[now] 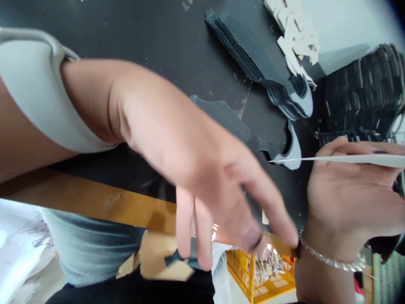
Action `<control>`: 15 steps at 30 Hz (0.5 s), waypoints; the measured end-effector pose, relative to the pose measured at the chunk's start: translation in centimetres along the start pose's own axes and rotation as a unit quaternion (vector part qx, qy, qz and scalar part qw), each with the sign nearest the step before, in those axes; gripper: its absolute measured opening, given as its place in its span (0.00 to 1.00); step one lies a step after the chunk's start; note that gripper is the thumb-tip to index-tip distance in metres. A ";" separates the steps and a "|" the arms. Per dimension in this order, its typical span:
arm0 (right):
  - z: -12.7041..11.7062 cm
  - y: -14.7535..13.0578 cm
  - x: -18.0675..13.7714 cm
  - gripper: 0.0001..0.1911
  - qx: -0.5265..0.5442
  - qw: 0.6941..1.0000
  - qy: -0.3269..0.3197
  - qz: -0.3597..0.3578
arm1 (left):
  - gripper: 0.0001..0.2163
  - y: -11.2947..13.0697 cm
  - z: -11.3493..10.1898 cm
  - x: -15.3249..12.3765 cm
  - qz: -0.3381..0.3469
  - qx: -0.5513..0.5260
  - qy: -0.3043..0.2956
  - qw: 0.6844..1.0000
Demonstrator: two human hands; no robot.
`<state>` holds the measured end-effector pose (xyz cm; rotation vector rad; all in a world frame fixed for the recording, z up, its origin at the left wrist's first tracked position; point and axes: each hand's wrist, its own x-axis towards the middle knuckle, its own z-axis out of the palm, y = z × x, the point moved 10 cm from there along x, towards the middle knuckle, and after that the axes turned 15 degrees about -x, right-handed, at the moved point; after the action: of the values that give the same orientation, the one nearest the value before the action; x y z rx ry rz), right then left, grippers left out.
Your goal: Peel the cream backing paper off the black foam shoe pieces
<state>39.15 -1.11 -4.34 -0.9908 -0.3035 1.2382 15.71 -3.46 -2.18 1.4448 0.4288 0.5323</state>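
My left hand (202, 152), with a white band on the wrist, reaches over the table's front edge. Its fingers are spread and slightly blurred, with nothing seen in them. My right hand (348, 194), palm in view and partly cut off at the right, holds a thin white strip (357, 159) seen edge-on. Beyond the left hand, a dark grey shoe-upper-like piece (221, 112) with a light grey curved end lies flat on the table, partly hidden. The strip's tip overlaps that light end in view; touching or not, I cannot tell.
Farther back lies a fanned stack of similar dark pieces (247, 55), beside white scraps (297, 31). A tall pile of black pieces (363, 88) stands right. Below the brown-taped table edge (126, 204) are beige scraps (167, 270) and a yellow crate (243, 274).
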 end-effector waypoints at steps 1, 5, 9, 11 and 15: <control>0.9 -0.8 -0.3 0.23 -0.013 0.998 -0.038 -0.057 | 0.14 -0.2 -0.1 0.9 -0.039 -0.029 -0.064 0.997; 3.9 -0.2 -1.0 0.05 -0.157 0.975 -0.127 -0.088 | 0.14 -0.5 -1.4 3.7 -0.115 -0.055 -0.179 0.976; 4.3 0.7 -0.7 0.13 -0.240 0.960 -0.122 -0.073 | 0.08 2.2 -6.9 4.7 0.076 0.302 0.129 0.941; 4.7 0.9 -0.8 0.11 -0.276 0.949 -0.131 -0.079 | 0.17 1.5 -5.5 4.4 0.111 0.475 0.092 0.868; 6.7 1.4 -1.8 0.06 -0.386 0.891 -0.194 -0.139 | 0.18 -0.4 -5.3 4.0 0.098 0.500 0.057 0.858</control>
<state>33.06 0.36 -0.99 -1.2979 -1.2866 1.0449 15.95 3.13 -2.92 2.4909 0.7145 0.5859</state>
